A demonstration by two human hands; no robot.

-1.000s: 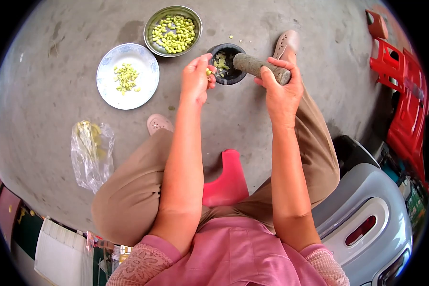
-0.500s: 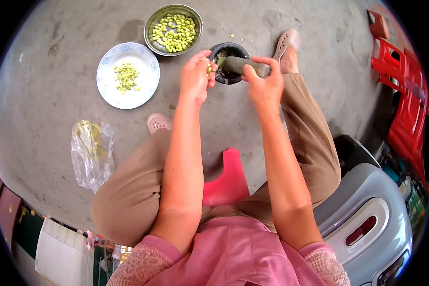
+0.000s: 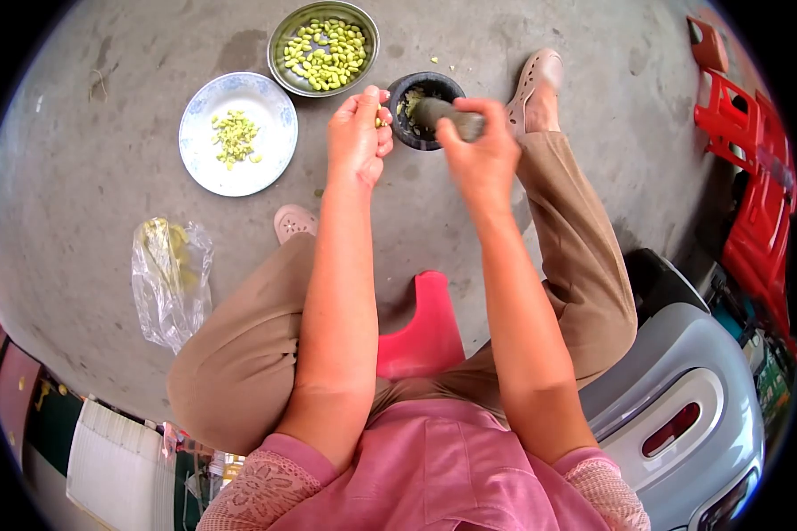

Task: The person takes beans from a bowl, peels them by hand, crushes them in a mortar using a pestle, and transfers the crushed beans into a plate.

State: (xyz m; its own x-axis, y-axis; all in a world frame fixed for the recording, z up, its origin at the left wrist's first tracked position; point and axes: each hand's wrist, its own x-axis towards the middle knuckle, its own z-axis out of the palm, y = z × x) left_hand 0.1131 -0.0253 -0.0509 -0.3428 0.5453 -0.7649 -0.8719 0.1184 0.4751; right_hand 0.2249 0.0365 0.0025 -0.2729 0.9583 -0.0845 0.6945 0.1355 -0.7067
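My right hand (image 3: 485,146) is wrapped round a grey stone pestle (image 3: 452,120), whose lower end is inside a dark stone mortar (image 3: 456,84). Bits of crushed green bean (image 3: 410,102) cling to the mortar's inner wall. Beside the mortar's left rim, my left hand (image 3: 357,137) is curled closed round a few green beans (image 3: 380,117), partly hidden by the fingers. Just beyond it stands a metal bowl (image 3: 279,71) of whole green beans. To the left lies a white plate (image 3: 199,155) with a small heap of broken beans (image 3: 235,139).
A clear plastic bag (image 3: 170,283) with yellowish contents lies on the concrete floor at left. Crumbs (image 3: 434,60) dot the floor beyond the mortar. A pink stool (image 3: 425,332) is under me. Red plastic chairs (image 3: 762,195) and a grey plastic seat (image 3: 673,380) are at right.
The pestle has shifted slightly left and deeper in the mortar, with my right hand blurred by motion. My left hand has turned a little and closed in, drawing slightly away from the mortar.
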